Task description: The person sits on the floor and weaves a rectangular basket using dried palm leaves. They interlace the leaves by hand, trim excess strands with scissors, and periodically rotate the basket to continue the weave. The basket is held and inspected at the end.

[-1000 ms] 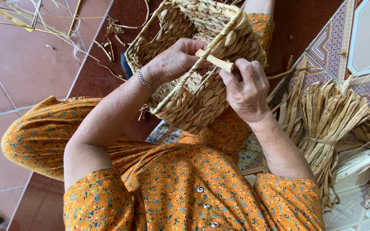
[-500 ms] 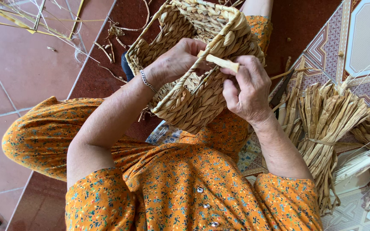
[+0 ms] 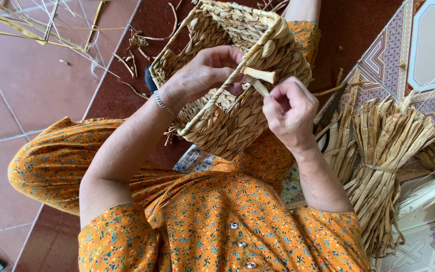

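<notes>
Basket (image 3: 227, 116) on lap, tilted. L hand (image 3: 202, 75) curled over basket rim, fingers inside. R hand (image 3: 288, 111) pinching strand (image 3: 259, 80) at rim. Straw bundle (image 3: 378, 161) just right of basket, on floor.

The basket (image 3: 237, 90) is woven from thick, twisted, dried plant fibre, pale straw in colour, rough and matt. A flat strand (image 3: 260, 75) of the same fibre is gripped by the right hand (image 3: 288, 113); the rim is held by the left hand (image 3: 202, 75), at whose wrist a thin metal bracelet (image 3: 163, 105) is seen. Bundles (image 3: 378, 161) of coarse dry fibre lie at the right. The dress (image 3: 217, 221) is soft printed cloth with small glossy buttons. The floor (image 3: 16, 100) is of smooth, faintly glossy tile.
</notes>
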